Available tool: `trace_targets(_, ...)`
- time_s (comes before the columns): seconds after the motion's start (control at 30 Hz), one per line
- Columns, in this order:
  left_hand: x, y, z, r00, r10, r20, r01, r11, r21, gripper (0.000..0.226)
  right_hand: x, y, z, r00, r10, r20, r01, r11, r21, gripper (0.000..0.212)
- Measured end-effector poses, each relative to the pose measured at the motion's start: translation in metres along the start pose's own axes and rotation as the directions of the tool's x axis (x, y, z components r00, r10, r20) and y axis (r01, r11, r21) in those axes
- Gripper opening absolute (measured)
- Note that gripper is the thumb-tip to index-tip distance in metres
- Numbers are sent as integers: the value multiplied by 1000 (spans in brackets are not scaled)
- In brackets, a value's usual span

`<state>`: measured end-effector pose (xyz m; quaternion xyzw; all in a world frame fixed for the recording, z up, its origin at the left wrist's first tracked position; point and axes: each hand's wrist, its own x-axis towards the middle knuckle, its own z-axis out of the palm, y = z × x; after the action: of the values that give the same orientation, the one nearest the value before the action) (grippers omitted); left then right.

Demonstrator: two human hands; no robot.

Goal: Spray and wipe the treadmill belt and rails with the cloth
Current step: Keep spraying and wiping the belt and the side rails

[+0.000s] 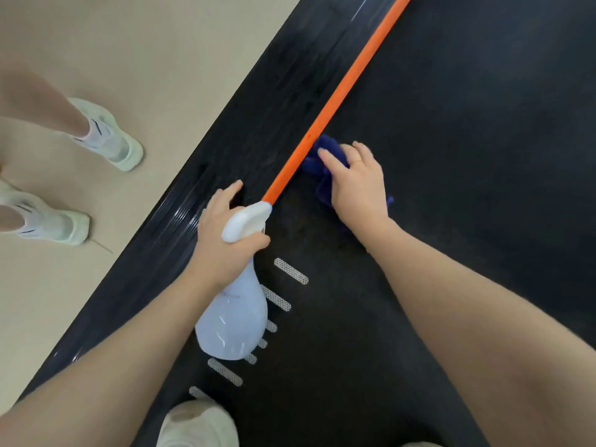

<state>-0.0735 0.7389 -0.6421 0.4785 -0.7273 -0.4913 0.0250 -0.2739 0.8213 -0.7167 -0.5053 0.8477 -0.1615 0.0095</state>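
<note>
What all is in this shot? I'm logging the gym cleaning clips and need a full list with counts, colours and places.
Spray bottle: one, pale blue with white head, over the belt's left edge, gripped by its neck.
Cloth: one, dark blue, bunched on the belt beside the orange stripe.
Treadmill belt: one, black, filling the right of the view.
Orange stripe: one, running diagonally between belt and rail.
Side rail: one, black, ribbed, left of the stripe.
Dashes: several, white, on the belt near the bottle.
Floor: beige, left.
Another person's shoes: two, white, on the floor.
Own shoe: one, off-white, bottom edge.
Left hand: holds the bottle.
Right hand: presses the cloth.
</note>
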Motion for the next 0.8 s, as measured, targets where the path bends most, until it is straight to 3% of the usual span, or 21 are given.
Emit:
trace_targets(0.1, 9, -7, -2, 994, -80, 78, 86, 993, -83, 98, -6, -26, 6, 991, 132, 2, -132, 991, 11, 41)
trace_targets(0.17, 11, -8, -1, 989, -87, 116, 97, 992, -82, 108, -19, -37, 6, 998, 16, 57, -20, 997, 77, 44)
trace_targets(0.23, 14, -9, 2, 987, -87, 134, 98, 992, -80, 111, -16, -25, 5, 992, -88, 86, 87, 996, 23, 39)
trace_targets(0.37, 22, -13, 8, 982, -90, 164, 99, 994, -49, 117, 26, 10, -2, 988, 152, 23, -149, 984, -95, 38)
trace_targets(0.43, 25, -11, 10, 981, -105, 164, 110, 994, -20, 121, 29, 8, 2, 980, 198, 34, -194, 977, -90, 38)
trace_targets(0.53, 26, -11, 10, 982, -88, 168, 93, 995, -24, 124, 9, -8, 10, 1000, -13, 15, 13, 998, -62, 36)
trace_targets(0.6, 25, -12, 9, 985, -54, 166, 61, 997, -37, 123, -2, -6, 9, 974, -215, 71, 220, 972, -77, 36)
trace_targets(0.67, 25, -12, 8, 987, -31, 159, 38, 999, -38, 123, 9, 6, 5, 948, -305, 94, 314, 943, -107, 33)
trace_targets(0.7, 26, -12, 8, 988, -22, 154, 28, 999, -36, 123, 18, 12, 3, 962, -264, 75, 272, 954, -127, 33)
trace_targets(0.8, 27, -12, 7, 986, -2, 167, 6, 1000, -20, 123, 33, 5, 6, 997, 66, -49, -71, 992, -104, 31)
